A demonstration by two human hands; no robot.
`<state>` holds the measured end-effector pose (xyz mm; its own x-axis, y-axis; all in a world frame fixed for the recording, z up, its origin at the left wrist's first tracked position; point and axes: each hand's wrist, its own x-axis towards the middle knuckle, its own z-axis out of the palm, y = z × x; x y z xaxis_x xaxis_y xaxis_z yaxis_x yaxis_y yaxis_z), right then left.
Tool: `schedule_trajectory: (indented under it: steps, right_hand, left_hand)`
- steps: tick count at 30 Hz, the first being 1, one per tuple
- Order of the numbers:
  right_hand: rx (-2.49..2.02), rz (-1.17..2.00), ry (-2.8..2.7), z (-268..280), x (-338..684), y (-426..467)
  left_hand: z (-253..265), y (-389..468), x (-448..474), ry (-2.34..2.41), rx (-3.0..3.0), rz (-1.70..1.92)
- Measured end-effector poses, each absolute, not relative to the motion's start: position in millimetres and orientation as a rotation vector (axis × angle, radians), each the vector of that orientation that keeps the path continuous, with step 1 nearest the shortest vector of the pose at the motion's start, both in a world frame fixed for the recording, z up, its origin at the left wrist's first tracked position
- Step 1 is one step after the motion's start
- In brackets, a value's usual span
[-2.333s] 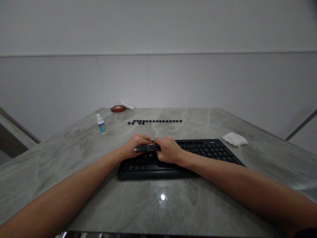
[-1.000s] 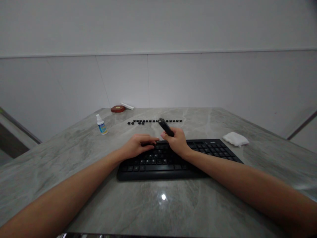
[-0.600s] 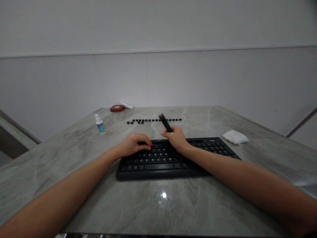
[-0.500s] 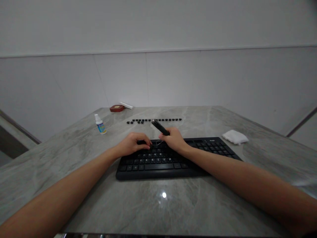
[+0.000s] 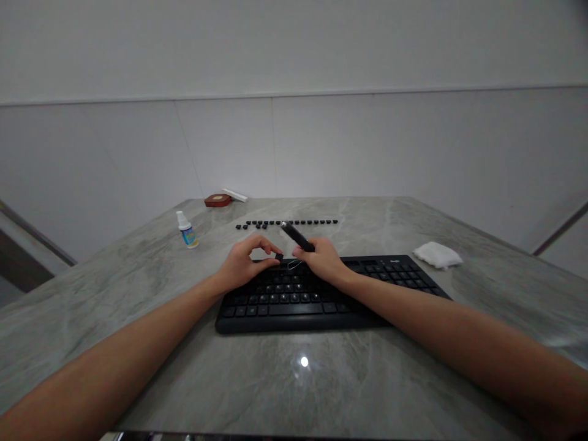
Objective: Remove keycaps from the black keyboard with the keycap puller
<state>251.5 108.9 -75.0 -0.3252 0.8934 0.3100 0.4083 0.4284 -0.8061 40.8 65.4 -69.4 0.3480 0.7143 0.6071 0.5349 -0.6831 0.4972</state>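
Note:
A black keyboard [image 5: 294,309] lies in front of me, with several keycaps off and bare switch spots showing in its middle rows. Above its back edge, my left hand [image 5: 243,260] pinches a small black keycap [image 5: 278,257] between thumb and fingertips. My right hand [image 5: 323,257] is closed around the black handle of a keycap puller [image 5: 297,237]. Its thin wire loops point toward the keycap and the keyboard's upper rows. Part of the keyboard is hidden under my right hand and forearm.
Loose keycaps [image 5: 303,222] line the table [image 5: 294,392] behind the keyboard, with several more just in front. A white spray bottle [image 5: 187,231] stands at left. A reddish-brown box [image 5: 217,200] and a white strip [image 5: 235,195] lie at the back. White cloth [image 5: 437,254] rests at right.
My left hand has lifted slightly from the keyboard, and the keycap now shows between its fingertips. The right hand with the keycap puller has barely moved.

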Motion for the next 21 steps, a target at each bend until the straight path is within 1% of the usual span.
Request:
schedule_trajectory:
  steps: [3,5,8,17,21]
  right_hand:
    - [-1.119,0.927,-1.658,-79.2,251.8,116.5]
    - [-1.098,0.977,-1.590,-81.5,251.7,119.7]
    - [-1.070,1.005,-1.579,-82.6,251.3,120.7]
    - [-1.047,1.024,-1.547,-82.2,252.0,119.7]
    - [-1.051,1.013,-1.550,-83.2,251.1,120.8]
  left_hand:
    - [-71.5,67.4,40.5,1.166,2.372,1.290]
    - [-72.5,68.8,39.9,1.218,2.382,1.308]
    - [-73.2,70.2,39.6,1.246,2.388,1.313]
    - [-76.8,70.3,40.9,1.132,2.295,1.359]
    - [-74.6,85.2,31.2,1.227,2.382,1.302]
